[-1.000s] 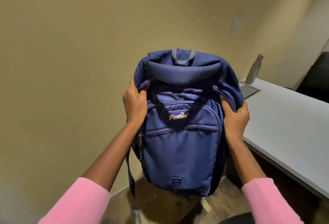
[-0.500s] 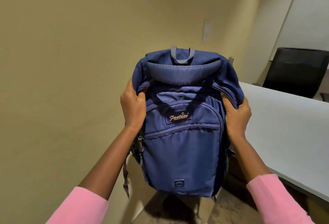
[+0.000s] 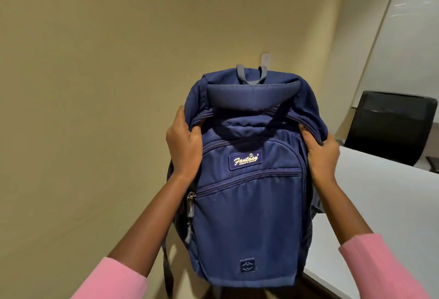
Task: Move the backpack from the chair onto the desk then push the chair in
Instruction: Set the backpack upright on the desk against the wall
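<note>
A navy blue backpack with a gold "Fantasy" label hangs upright in the air in front of me, its front pocket facing me. My left hand grips its upper left side and my right hand grips its upper right side. The white desk lies to the right; the backpack's right side overlaps the desk's near left corner, and its bottom hangs just beyond the desk edge. The chair it came from is out of view.
A beige wall stands close on the left and ahead, with a small wall plate above the backpack. A black chair stands behind the far side of the desk. A loose strap dangles below the backpack's left side.
The backpack and my view have swung right toward the desk. The metal bottle and flat item seen on the desk a second ago are now hidden behind the backpack. My grip is unchanged.
</note>
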A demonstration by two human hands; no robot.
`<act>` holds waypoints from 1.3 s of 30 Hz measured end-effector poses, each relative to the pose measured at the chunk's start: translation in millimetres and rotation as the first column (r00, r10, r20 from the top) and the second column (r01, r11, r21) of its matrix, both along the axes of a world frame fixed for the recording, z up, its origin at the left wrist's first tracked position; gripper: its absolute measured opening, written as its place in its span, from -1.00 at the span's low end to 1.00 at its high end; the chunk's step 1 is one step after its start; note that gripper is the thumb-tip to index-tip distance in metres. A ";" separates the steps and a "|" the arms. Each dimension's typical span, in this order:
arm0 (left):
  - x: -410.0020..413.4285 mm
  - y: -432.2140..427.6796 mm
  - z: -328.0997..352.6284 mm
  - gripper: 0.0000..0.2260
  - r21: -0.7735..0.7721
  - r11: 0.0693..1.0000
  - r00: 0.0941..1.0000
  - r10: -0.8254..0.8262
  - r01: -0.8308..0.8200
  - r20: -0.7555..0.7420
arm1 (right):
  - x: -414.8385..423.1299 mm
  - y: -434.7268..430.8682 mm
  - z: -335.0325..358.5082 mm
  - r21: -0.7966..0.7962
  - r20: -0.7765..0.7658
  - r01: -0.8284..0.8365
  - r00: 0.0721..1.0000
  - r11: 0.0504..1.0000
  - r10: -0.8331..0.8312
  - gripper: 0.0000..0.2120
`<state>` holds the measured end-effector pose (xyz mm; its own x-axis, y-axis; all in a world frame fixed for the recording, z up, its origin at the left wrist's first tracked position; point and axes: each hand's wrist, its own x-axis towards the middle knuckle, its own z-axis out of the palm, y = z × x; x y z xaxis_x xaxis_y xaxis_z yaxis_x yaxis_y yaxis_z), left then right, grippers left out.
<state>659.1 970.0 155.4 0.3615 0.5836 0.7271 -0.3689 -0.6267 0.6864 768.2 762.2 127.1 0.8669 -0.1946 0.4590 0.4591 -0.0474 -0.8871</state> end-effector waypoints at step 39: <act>264.4 15.6 -77.9 -0.42 0.092 0.996 0.941 0.050 -0.021 -0.336 | 353.3 76.0 -71.4 -0.175 -0.133 -0.269 0.960 0.947 0.248 -0.66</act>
<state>923.5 985.6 77.5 0.5745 0.5415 0.6138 -0.1012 -0.6971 0.7098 1121.5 838.2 55.7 0.9222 0.1239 0.3663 0.3798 -0.1116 -0.9183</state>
